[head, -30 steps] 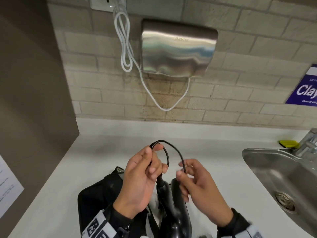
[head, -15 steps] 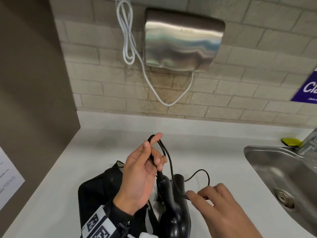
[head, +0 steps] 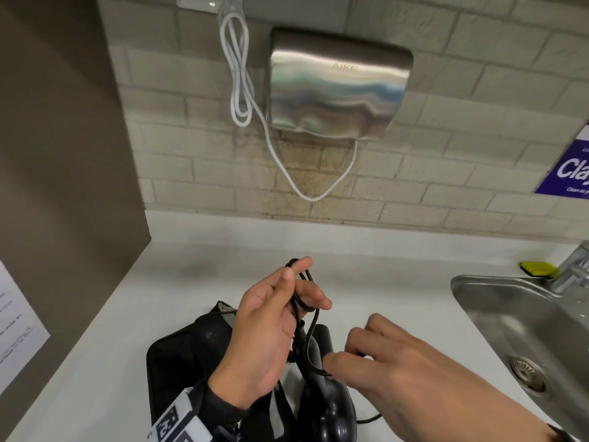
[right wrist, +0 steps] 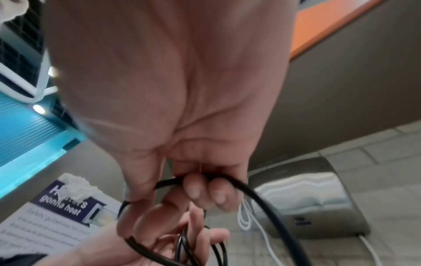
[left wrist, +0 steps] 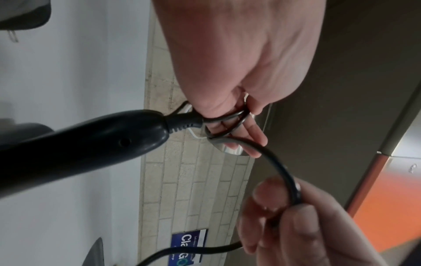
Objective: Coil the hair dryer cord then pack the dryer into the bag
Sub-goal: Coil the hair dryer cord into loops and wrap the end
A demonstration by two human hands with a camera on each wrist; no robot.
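A black hair dryer [head: 325, 406] lies at the near edge of the white counter, its handle [left wrist: 86, 144] pointing away from me. Its black cord [head: 299, 301] rises from the handle end. My left hand [head: 271, 333] is raised above the dryer and holds small loops of the cord [left wrist: 227, 122] between thumb and fingers. My right hand [head: 398, 374] is lower, to the right, and pinches the loose cord [right wrist: 262, 194] in curled fingers. A black bag [head: 188, 355] lies on the counter under my left forearm, left of the dryer.
A steel sink [head: 526, 339] with a tap is set into the counter on the right, a yellow sponge [head: 538, 269] behind it. A steel hand dryer [head: 338, 84] and a white cable [head: 242, 87] hang on the tiled wall. A brown panel closes the left side.
My right hand has dropped from beside the left hand to low on the right and taken the cord further along. My left hand keeps the loops raised.
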